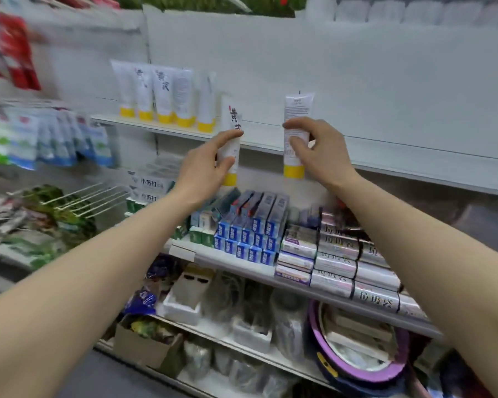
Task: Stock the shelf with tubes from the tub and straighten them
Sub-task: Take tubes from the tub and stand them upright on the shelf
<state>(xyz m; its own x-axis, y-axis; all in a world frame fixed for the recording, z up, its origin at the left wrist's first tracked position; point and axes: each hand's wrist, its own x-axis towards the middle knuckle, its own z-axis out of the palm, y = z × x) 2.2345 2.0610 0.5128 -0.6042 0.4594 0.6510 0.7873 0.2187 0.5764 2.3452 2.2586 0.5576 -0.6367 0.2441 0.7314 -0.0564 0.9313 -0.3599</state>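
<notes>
1. Currently the left hand [210,165] pinches one upright tube [231,139]; the right hand [314,147] pinches another tube [296,133].
2. Both caps point down, below the shelf [385,165] edge; the standing row [167,93] lies up-left, nearer the left hand.

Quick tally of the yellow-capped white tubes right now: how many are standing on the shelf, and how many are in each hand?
Standing on the shelf: 5 tubes
In the left hand: 1 tube
In the right hand: 1 tube
Total: 7 tubes
</notes>
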